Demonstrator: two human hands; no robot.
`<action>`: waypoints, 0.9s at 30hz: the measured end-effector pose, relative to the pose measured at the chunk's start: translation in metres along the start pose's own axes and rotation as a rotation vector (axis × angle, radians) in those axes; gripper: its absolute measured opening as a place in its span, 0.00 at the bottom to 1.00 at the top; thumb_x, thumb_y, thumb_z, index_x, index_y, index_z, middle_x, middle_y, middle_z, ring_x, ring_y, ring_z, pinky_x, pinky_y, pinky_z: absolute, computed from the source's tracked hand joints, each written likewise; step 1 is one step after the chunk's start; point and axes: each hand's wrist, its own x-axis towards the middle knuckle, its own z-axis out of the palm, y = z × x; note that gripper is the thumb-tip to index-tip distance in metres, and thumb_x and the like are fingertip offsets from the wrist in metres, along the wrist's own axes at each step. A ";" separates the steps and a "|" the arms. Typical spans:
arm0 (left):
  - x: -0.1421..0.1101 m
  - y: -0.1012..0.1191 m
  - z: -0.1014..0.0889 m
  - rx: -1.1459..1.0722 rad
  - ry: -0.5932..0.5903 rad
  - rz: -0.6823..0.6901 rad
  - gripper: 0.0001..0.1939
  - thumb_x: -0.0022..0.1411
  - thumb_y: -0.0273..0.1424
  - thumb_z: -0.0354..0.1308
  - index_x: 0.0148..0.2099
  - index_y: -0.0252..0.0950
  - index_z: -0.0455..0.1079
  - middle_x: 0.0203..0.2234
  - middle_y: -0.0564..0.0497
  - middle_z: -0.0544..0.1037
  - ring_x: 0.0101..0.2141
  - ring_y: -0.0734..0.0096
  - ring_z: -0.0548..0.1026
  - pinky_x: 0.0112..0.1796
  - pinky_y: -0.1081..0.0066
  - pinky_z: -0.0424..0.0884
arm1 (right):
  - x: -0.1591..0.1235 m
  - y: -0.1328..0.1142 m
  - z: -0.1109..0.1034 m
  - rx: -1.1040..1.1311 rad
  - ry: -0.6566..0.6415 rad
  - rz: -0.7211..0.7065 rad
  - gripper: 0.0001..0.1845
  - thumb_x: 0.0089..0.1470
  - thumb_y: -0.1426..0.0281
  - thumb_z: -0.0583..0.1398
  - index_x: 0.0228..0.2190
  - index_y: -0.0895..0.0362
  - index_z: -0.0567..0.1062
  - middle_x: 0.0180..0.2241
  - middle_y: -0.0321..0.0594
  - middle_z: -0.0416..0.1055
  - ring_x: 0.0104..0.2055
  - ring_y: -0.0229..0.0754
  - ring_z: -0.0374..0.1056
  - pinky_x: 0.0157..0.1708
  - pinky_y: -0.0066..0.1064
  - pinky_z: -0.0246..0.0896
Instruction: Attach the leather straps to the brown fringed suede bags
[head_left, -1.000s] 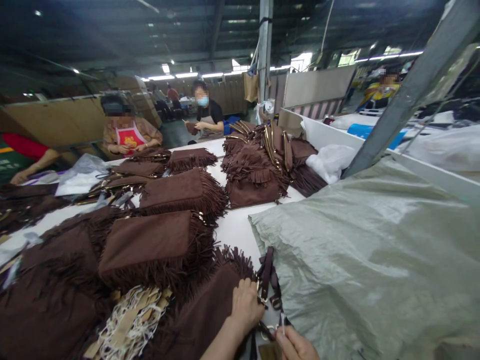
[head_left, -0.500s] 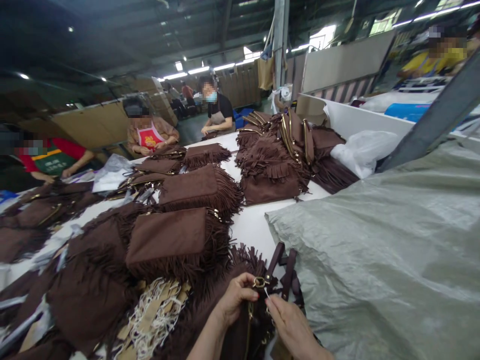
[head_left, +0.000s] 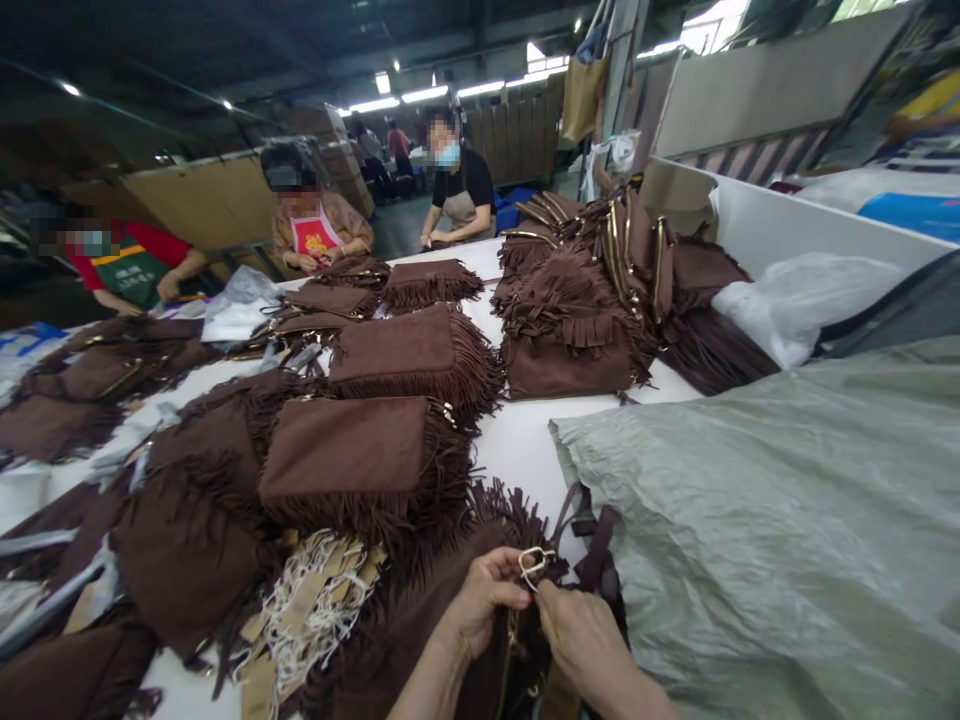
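Note:
Low in the view, my left hand (head_left: 484, 600) pinches a gold metal ring (head_left: 534, 561) on a brown fringed bag (head_left: 420, 630). My right hand (head_left: 585, 635) is closed beside it, its fingertips gripping a thin white string (head_left: 529, 582) at the ring. Whether the string passes fully through cannot be made out. Under the right hand a tan card tag (head_left: 561, 692) is partly visible. A dark strap (head_left: 598, 548) lies behind the hands. The bag's zip (head_left: 511, 640) runs downward between my wrists.
A heap of tan tags with white strings (head_left: 319, 600) lies left of my hands. Brown fringed bags (head_left: 345, 447) are stacked ahead, with another pile (head_left: 566, 365) farther back. A grey-green plastic sheet (head_left: 757, 510) covers the right side. Several co-workers sit across the white table (head_left: 506, 450).
My right hand has moved in closer against the ring, and the ring has tipped more upright. The string now shows as a short curve there. The view has swung slightly left.

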 end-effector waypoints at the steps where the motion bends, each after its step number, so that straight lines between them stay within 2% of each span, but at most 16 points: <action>1: 0.000 0.000 0.000 -0.004 0.004 -0.001 0.19 0.28 0.16 0.58 0.30 0.31 0.73 0.24 0.51 0.76 0.27 0.74 0.69 0.31 0.75 0.60 | 0.001 0.000 0.000 -0.009 -0.005 0.001 0.14 0.54 0.79 0.46 0.28 0.56 0.69 0.22 0.41 0.74 0.24 0.45 0.71 0.19 0.29 0.47; 10: 0.001 -0.007 0.002 0.067 0.038 0.018 0.19 0.28 0.17 0.60 0.30 0.31 0.72 0.24 0.52 0.75 0.28 0.74 0.67 0.29 0.76 0.58 | 0.006 0.004 0.000 -0.034 0.002 -0.024 0.13 0.53 0.79 0.47 0.29 0.58 0.69 0.21 0.42 0.74 0.24 0.41 0.71 0.20 0.27 0.50; 18: 0.001 -0.008 0.007 0.224 0.070 0.048 0.19 0.30 0.18 0.60 0.31 0.31 0.72 0.24 0.53 0.73 0.24 0.78 0.62 0.26 0.77 0.55 | 0.003 0.004 -0.006 -0.040 -0.085 -0.027 0.14 0.52 0.81 0.46 0.32 0.59 0.69 0.24 0.42 0.75 0.26 0.42 0.72 0.21 0.26 0.51; 24: -0.006 0.001 0.016 0.423 0.103 0.081 0.19 0.30 0.18 0.60 0.31 0.32 0.68 0.22 0.56 0.71 0.21 0.80 0.58 0.24 0.77 0.52 | 0.004 0.009 0.004 0.020 -0.031 -0.050 0.15 0.49 0.84 0.47 0.33 0.59 0.68 0.25 0.42 0.75 0.27 0.41 0.72 0.22 0.27 0.51; 27: -0.008 0.002 0.016 0.443 0.079 0.117 0.14 0.37 0.24 0.60 0.32 0.33 0.65 0.21 0.56 0.70 0.22 0.80 0.60 0.25 0.77 0.54 | 0.004 0.012 0.009 -0.005 -0.022 -0.061 0.16 0.48 0.85 0.46 0.32 0.59 0.68 0.24 0.42 0.75 0.27 0.40 0.72 0.22 0.27 0.52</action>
